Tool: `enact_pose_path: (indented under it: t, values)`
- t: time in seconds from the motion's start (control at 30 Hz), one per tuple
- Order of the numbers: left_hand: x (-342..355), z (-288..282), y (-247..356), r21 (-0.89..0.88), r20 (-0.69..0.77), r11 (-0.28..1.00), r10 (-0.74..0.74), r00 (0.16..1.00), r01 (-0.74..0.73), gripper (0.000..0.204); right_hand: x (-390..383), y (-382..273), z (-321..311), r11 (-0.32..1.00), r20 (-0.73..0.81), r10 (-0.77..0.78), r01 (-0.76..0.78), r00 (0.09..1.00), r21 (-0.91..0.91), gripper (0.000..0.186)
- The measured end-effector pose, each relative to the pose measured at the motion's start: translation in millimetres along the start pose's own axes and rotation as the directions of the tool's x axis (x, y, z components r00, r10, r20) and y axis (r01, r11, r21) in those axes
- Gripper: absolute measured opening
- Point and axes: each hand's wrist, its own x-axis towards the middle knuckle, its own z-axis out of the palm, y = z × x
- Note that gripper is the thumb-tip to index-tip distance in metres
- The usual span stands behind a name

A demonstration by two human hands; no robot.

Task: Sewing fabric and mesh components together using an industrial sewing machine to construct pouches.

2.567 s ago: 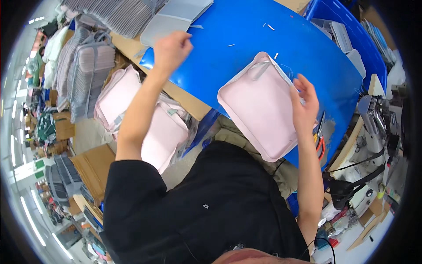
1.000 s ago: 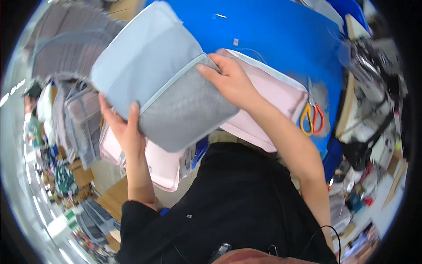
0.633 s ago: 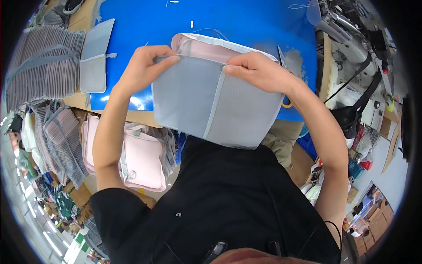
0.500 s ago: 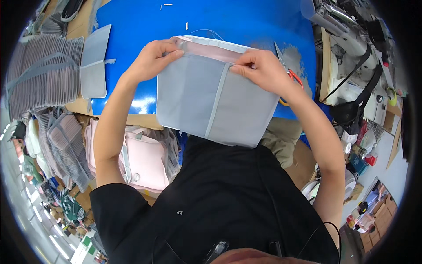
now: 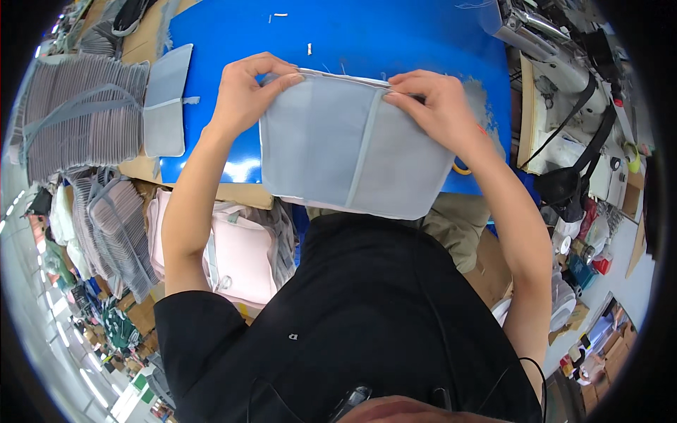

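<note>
A grey rectangular fabric panel (image 5: pixel 317 141), with a lighter strip running down it, hangs between my hands over the near edge of the blue table. My left hand (image 5: pixel 250 88) pinches its far left edge between thumb and fingers. Along the same edge, my right hand (image 5: pixel 430 102) pinches the right part. The far edge looks layered, and the layers lie close together. Partly hidden behind my right forearm is a pair of scissors; a yellow handle loop (image 5: pixel 461 167) shows.
On the left stands a strapped stack of grey panels (image 5: pixel 84 113), with a single panel (image 5: pixel 166 106) beside it. A sewing machine (image 5: pixel 543 42) is at the right. Pink fabric pieces (image 5: pixel 243 257) lie below the blue tabletop (image 5: pixel 395 35), which carries thread scraps.
The far edge, which gaped and showed a pink inside, is now drawn together. The panel's near edge has risen slightly, and more of the panel tilts away from me.
</note>
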Motion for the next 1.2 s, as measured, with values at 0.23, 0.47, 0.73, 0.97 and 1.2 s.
enact_pose_path:
  t: [0.23,0.47,0.73,0.97,1.2]
  values:
    - [-28,-33,50,-0.119,0.006,0.993,0.017,1.000,-0.017,0.010,-29,-35,-32,0.987,-0.059,-0.008,0.017,0.998,0.158,0.014]
    - [-28,-35,80,-0.082,-0.084,0.955,0.278,0.957,-0.285,0.008,-42,-40,-45,0.979,-0.065,0.001,0.012,0.998,0.204,0.014]
    - [-27,-37,101,0.009,-0.093,0.937,0.350,0.932,-0.350,0.008,-51,-42,-59,0.941,0.041,0.139,-0.145,0.989,0.305,0.020]
    - [-8,-40,117,0.004,-0.091,0.922,0.387,0.918,-0.388,0.009,-58,-52,-76,0.960,-0.008,0.074,-0.069,0.997,0.273,0.019]
    - [37,-44,137,-0.119,-0.009,0.914,0.390,0.921,-0.388,0.009,-62,-55,-97,0.916,0.028,0.141,-0.141,0.990,0.375,0.015]
